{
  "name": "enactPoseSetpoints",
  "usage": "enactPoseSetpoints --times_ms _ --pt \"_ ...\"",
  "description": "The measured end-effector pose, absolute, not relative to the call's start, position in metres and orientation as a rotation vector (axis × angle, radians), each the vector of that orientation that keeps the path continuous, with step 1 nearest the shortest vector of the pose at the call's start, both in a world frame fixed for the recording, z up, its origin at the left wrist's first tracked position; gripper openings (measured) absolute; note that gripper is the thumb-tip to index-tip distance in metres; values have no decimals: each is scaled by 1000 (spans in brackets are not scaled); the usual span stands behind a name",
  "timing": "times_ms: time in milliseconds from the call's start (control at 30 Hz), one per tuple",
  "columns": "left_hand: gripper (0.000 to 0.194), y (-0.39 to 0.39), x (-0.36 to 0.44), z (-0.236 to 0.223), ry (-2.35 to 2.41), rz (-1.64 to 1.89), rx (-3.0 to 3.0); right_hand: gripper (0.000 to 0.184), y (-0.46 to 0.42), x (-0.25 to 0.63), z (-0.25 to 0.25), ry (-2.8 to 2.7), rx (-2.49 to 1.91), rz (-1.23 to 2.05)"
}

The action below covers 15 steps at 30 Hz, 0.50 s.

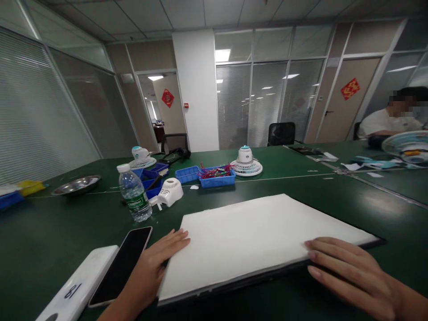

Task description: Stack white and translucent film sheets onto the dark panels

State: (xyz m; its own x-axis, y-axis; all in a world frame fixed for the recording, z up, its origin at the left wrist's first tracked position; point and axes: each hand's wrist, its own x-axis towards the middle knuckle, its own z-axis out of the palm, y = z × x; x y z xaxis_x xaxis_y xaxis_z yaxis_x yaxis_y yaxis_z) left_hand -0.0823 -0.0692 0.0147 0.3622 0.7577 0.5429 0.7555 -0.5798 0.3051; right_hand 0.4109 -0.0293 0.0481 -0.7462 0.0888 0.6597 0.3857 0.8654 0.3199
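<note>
A flat white-topped board with a dark edge and underside lies in front of me, its near side showing some thickness. My left hand grips its left edge, fingers flat over the top and the thumb mostly hidden beneath. At the near right edge is my right hand, its fingers long and close together, some on the white surface and some in front of the dark rim. Its thumb is hidden. Beside my left forearm lie a black-screened phone and a white slab marked 18.
A water bottle stands beyond the phone, near a white plastic housing. Blue trays, one with coloured wires, and white fan units sit farther back. A metal dish is left. A person sits far right.
</note>
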Motion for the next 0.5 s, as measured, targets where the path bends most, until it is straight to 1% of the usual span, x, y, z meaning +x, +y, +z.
enactPoseSetpoints --times_ms 100,233,267,367,500 --pt "44 -70 -83 12 1484 1032 2583 41 -26 412 52 -2394 -315 -681" --pt "43 -76 -78 15 1573 1062 2482 35 -28 409 61 -2337 -383 -725" --pt "46 -79 -74 18 1606 1075 2437 35 -30 408 65 -2312 -403 -752" --pt "64 -85 -63 29 1747 1065 2283 35 -36 412 86 -2241 -487 -864" --pt "72 -85 -57 32 1931 988 2132 33 -46 434 114 -2178 -754 -964"
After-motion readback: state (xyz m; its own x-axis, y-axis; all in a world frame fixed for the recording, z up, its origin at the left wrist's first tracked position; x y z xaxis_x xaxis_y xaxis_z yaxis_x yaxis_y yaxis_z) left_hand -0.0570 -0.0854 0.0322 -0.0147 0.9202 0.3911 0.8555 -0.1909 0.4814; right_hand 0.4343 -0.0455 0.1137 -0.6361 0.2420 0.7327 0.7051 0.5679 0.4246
